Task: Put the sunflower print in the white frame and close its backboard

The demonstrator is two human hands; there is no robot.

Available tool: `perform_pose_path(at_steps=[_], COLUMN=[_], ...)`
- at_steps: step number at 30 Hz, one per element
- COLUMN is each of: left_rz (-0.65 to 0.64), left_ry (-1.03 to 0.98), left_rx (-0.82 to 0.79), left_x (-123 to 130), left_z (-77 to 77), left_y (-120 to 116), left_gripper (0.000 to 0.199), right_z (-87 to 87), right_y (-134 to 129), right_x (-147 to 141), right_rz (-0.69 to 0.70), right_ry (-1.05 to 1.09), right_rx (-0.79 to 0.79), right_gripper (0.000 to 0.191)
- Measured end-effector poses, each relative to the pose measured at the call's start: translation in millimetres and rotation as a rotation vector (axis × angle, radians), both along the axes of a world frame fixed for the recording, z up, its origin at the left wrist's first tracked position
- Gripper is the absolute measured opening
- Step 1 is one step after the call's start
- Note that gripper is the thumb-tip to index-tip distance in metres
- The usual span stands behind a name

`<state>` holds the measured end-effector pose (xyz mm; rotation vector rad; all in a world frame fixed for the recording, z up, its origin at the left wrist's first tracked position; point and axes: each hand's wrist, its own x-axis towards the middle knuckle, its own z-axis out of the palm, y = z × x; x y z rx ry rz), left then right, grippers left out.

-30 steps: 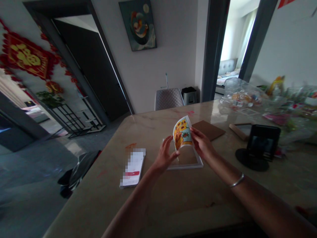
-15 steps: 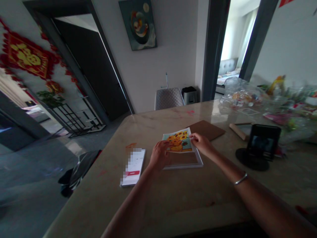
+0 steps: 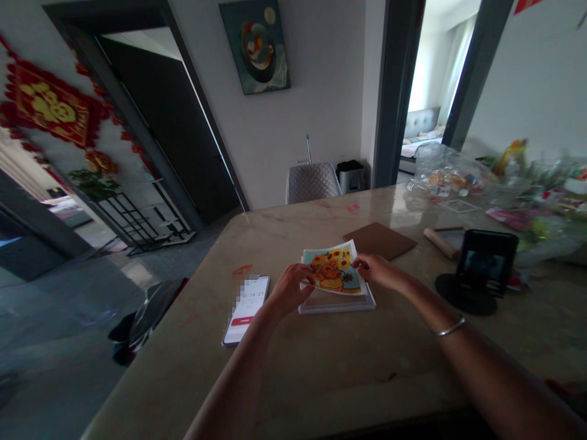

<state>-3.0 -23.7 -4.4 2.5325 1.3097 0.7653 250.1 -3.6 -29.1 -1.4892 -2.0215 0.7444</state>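
A sunflower print (image 3: 334, 269) on white-edged paper is over a white picture frame (image 3: 337, 308), covering most of it. My left hand (image 3: 293, 287) pinches the print's left edge between thumb and fingers. At the opposite edge, my right hand (image 3: 369, 267) grips the paper, its fingers closed. The print slants slightly, with its lower edge apart from the frame's near rim. Part of the frame's brown inside shows below the paper.
Behind the frame lies a brown board (image 3: 380, 239). A phone (image 3: 245, 311) rests to the left. On the right are a black device stand (image 3: 481, 272), a wooden frame piece (image 3: 443, 242) and plastic bags (image 3: 452, 171). A quilted chair (image 3: 314, 183) stands beyond the marble table (image 3: 321, 379).
The print has shifted toward me and down over the frame. My left hand has moved from lying over the picture to pinching its left edge; my right hand moved slightly nearer.
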Motion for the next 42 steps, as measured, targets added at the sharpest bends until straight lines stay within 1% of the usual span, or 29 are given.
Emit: perform_pose_path(at_steps=[3,6,9,11,13,14,19,21,23,24,28,32,36,42], left_rz=[-0.065,-0.101,-0.119,-0.129,-0.09,-0.049,0.276,0.346,0.354,0.335,0.282,0.293,0.301,0.279], left_ry=[0.013,0.034,0.047,0.038,0.026,0.021,-0.021,-0.015,0.009,0.04,0.164,0.235,0.268,0.275], left_rx=[-0.116,-0.246,-0.341,-0.366,-0.358,-0.338,-0.187,-0.182,-0.144,-0.115,-0.035,-0.048,-0.076,-0.058], left_x=[-2.7,-5.5,-6.3,-5.4,-3.9,-3.1,-3.4,-5.7,-7.8,-8.5,-6.8,-3.2,-2.5,-3.7], left_z=[3.4,6.7,9.4,10.2,9.4,8.2,-5.5,-13.0,-19.9,-23.0,-31.9,-36.3,-35.9,-35.0], left_y=[-2.7,-6.0,-8.8,-9.3,-8.1,-6.6,7.1,13.2,18.5,20.8,26.9,29.0,28.8,28.7], left_gripper=[0.012,0.014,0.013,0.012,0.011,0.012,0.023,0.03,0.036,0.037,0.035,0.036,0.038,0.036], right_z=[2.4,3.8,3.5,2.9,2.9,3.2,8.4,10.9,12.4,12.6,9.5,4.6,5.0,8.2], right_y=[-1.7,-3.6,-3.6,-2.8,-2.1,-2.2,-5.7,-7.2,-7.8,-7.8,-5.9,-4.7,-7.2,-12.3], right_x=[3.7,4.3,4.3,4.7,5.2,5.3,6.0,6.8,8.0,8.5,8.5,5.6,2.1,-7.5], right_rz=[0.041,0.078,0.12,0.142,0.16,0.167,0.19,0.193,0.197,0.2,0.194,0.171,0.152,-0.007], right_ry=[0.009,0.017,0.006,0.0,-0.008,-0.015,-0.037,-0.044,-0.052,-0.05,-0.016,0.005,-0.002,-0.245], right_rx=[-0.072,-0.128,-0.118,-0.102,-0.096,-0.091,-0.068,-0.074,-0.085,-0.089,-0.1,-0.125,-0.144,0.034], right_gripper=[0.019,0.017,0.017,0.017,0.016,0.016,0.016,0.016,0.017,0.018,0.02,0.021,0.023,0.039])
